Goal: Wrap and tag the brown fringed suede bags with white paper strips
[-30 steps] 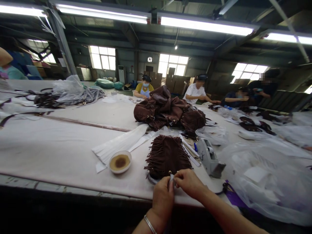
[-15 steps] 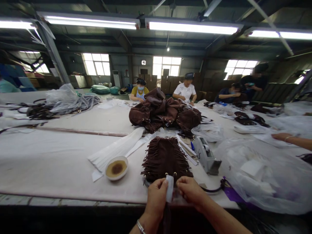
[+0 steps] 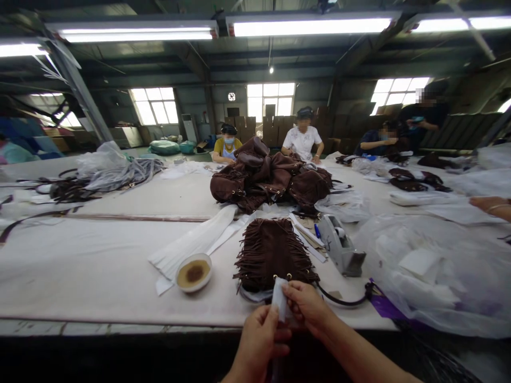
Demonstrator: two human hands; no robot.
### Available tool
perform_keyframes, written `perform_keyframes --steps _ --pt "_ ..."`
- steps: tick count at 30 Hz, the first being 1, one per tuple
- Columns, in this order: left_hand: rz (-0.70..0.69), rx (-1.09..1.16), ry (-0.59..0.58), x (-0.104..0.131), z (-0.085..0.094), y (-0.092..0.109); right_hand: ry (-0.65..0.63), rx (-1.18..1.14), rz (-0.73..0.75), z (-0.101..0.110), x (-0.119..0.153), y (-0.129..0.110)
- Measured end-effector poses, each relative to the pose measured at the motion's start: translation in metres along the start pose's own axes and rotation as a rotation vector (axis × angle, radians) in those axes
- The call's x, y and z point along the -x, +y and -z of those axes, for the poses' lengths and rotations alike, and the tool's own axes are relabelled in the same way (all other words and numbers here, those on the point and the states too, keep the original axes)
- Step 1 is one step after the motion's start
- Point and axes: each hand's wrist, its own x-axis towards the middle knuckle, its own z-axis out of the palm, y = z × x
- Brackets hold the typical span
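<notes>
Head view: both hands are working at the near edge of the table [image 3: 99, 271], with a white wrapping strip [image 3: 280, 299] running between them. The left hand [image 3: 260, 334] is pinching its lower part between thumb and forefinger, the other fingers spreading loosely below; the right hand [image 3: 304, 302] is gripping its upper right side with curled fingertips. This two-ended hold is probably keeping the soft strip taut. What is hanging beneath the left fingers is too dark to make out.

Just beyond the fingertips, a dark brown fringed suede bag [image 3: 274, 254] is lying flat, its ringed edge facing the hands, seemingly so that edge is within easy reach. A black strap [image 3: 344, 304] is curving away to the right of the right fingers.

Farther out, left of the fingers, a bowl [image 3: 195, 290] is holding something tan with a dark centre, beside a pleated white sheet [image 3: 194, 238]. Right of them, a tape dispenser [image 3: 338, 249] is standing near a blue pen [image 3: 317, 230], both apparently being kept on the right hand's side for quick reach; a clear plastic bag [image 3: 435, 276] is bulging beyond.

Counting: one strip is being held, and one bag is lying before the fingers, two gold-coloured rings [image 3: 289, 276] showing on it. One bowl, one dispenser and one pen are sitting around it. Behind, a heap of brown bags [image 3: 271, 181] is overlapping too much for counting. Four co-workers [image 3: 303, 139] are occupying the far side, and one other person's hand [image 3: 493, 206] is reaching in at far right.
</notes>
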Motion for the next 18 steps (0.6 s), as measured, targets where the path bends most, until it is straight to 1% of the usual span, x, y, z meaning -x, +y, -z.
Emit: perform_keyframes --steps 3,8,10,12,13,15,17,18 --pt "-0.064 -0.105 0.045 0.006 -0.003 -0.001 -0.010 -0.027 0.001 0.000 0.001 0.002" --pt "-0.171 -0.211 0.129 0.008 -0.010 0.004 -0.016 -0.052 -0.012 0.001 -0.001 0.007" --pt "-0.203 -0.252 0.145 0.008 -0.010 0.005 -0.014 -0.033 -0.024 0.000 -0.001 0.011" --pt "-0.218 -0.277 0.140 0.007 -0.007 0.004 -0.007 0.057 -0.009 0.001 0.002 0.012" --pt "-0.217 -0.283 0.134 0.006 -0.005 0.003 0.001 0.145 0.030 0.004 0.003 0.011" --pt "-0.209 -0.290 0.141 0.002 0.000 -0.001 0.038 0.390 0.180 0.015 0.006 -0.001" --pt "-0.193 -0.302 0.188 -0.005 0.005 -0.006 0.115 0.658 0.383 0.039 0.008 -0.027" --pt "-0.185 -0.307 0.218 -0.008 0.006 -0.008 0.186 0.776 0.466 0.056 0.009 -0.044"
